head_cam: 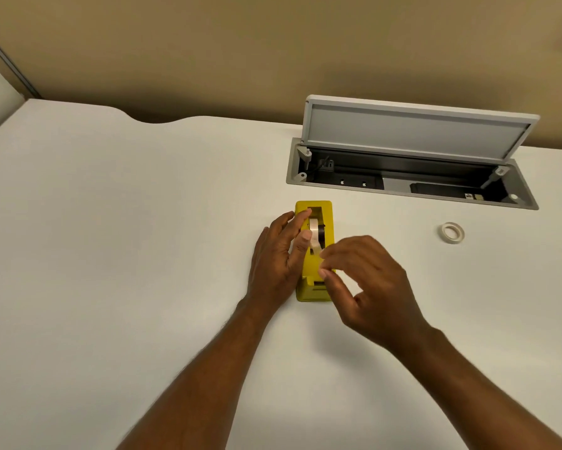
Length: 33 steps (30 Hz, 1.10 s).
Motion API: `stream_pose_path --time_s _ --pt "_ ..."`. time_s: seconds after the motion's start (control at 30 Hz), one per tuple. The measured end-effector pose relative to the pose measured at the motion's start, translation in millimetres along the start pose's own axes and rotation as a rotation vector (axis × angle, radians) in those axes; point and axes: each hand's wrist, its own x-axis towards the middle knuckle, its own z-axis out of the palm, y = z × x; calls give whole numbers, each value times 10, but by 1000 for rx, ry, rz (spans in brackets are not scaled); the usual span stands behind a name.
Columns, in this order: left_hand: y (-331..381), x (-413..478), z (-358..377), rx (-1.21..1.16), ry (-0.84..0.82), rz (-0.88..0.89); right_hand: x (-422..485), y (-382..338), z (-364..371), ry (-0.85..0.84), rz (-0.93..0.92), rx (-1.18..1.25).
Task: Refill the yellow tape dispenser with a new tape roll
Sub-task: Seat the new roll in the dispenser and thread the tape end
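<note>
The yellow tape dispenser [312,206] stands on the white table [143,222], its cutter end toward me. A tape roll [315,228] sits in its slot on a black hub. My left hand [278,258] rests against the dispenser's left side, thumb on the roll. My right hand [367,287] hovers over the front end, thumb and forefinger pinched on the free strip of tape drawn from the roll. A second, nearly flat white tape roll [452,233] lies on the table to the right, apart from both hands.
An open cable tray [409,180] is set into the table behind the dispenser, its grey lid [413,131] tilted upright. The table's far edge runs along a tan wall.
</note>
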Motion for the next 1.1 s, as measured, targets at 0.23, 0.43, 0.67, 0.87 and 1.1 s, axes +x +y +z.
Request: stream_pose_path --time_s 0.23,0.43,0.67,0.87,1.1 --pt "35 0 16 17 -3 -14 -300 -3 163 39 -12 -50" --pt "22 22 34 9 33 -30 -431 0 224 75 -8 -95" --pt "34 29 50 -12 78 -45 -512 48 258 88 -5 -129" --pt "30 27 66 -9 84 -59 -564 93 299 41 -16 -170" --pt "42 19 77 0 76 -62 -553 89 291 -53 -27 -213"
